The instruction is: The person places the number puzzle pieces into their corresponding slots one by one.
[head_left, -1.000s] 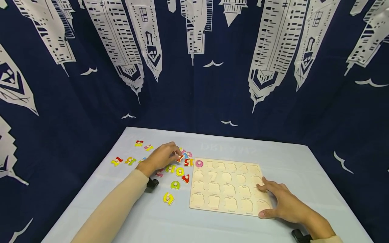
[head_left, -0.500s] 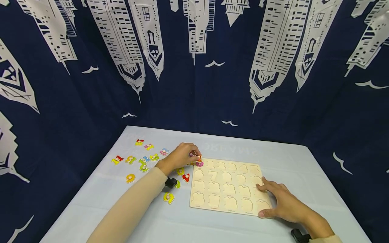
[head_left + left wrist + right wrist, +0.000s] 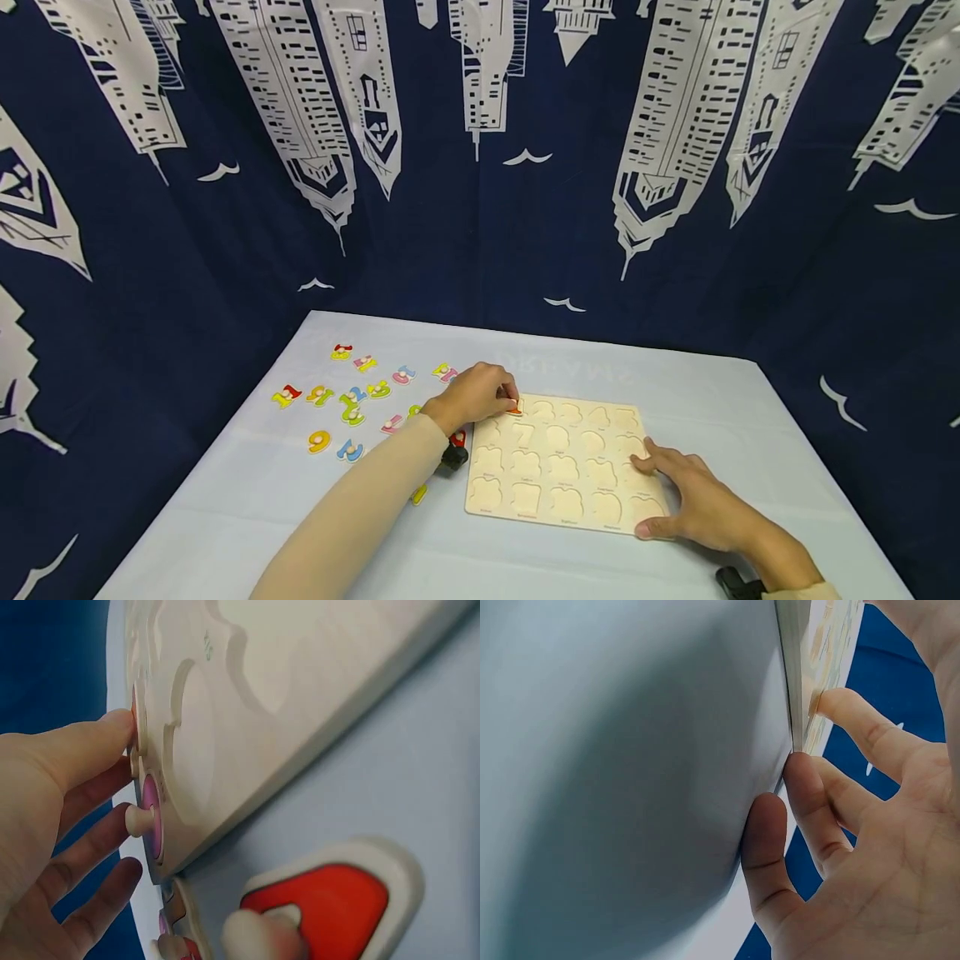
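Your left hand point(image 3: 476, 394) rests at the top-left corner of the wooden puzzle board point(image 3: 562, 462), its fingers point(image 3: 97, 746) curled onto the peg of an orange number piece point(image 3: 515, 407) sitting at the board's top row. Your knuckles hide most of that piece in the head view, so its numeral cannot be read. In the left wrist view only a sliver of orange shows behind the fingertip; just below it a pink piece point(image 3: 151, 817) with its peg sits in the corner recess, covered by your hand in the head view.

Your right hand point(image 3: 693, 496) lies flat on the board's lower-right corner, fingers spread and relaxed, thumb at the near edge. The right wrist view shows the fingertips point(image 3: 806, 780) against the board's edge and the bench point(image 3: 247, 492) surface; the rest is cut off.

Loose number pieces point(image 3: 352, 392) lie scattered on the bench left of the board. A red piece point(image 3: 315, 900), blurred, lies close to the board's edge; your forearm partly hides it in the head view.
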`<state>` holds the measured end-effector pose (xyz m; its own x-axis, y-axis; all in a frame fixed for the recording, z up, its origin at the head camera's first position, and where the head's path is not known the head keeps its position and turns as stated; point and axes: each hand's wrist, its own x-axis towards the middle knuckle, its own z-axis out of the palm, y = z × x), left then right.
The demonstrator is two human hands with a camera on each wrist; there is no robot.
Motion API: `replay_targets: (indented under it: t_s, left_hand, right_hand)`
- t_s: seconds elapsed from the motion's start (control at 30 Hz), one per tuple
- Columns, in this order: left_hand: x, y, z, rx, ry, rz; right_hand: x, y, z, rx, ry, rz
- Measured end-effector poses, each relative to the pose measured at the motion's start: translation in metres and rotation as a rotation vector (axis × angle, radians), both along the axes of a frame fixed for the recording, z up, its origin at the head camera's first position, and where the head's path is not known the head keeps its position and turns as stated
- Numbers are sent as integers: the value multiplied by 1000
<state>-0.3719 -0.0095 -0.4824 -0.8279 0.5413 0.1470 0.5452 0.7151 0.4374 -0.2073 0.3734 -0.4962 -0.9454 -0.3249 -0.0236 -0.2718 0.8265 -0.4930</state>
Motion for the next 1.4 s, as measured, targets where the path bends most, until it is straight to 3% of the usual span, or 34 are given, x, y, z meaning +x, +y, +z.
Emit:
replay_targets:
  t_s: [0.33,0.53,0.87,1.13,1.4]
  left_hand:
    - [1,8,-4,47,15,57]
    - [2,9,-7,29,14,68]
    - [8,0,-3,25,-12,26]
    - [19,-19,7,63,-15,-1]
    - [24,-62,17,97,25,66]
  right_hand:
    - [2,1,1,-7,17,-6]
    - [5,1,-2,-20,24,-5]
    - [4,0,-3,-15,32,-6]
    - [4,-1,-4,-23,43,5]
    - [2,0,-3,-12,52,11]
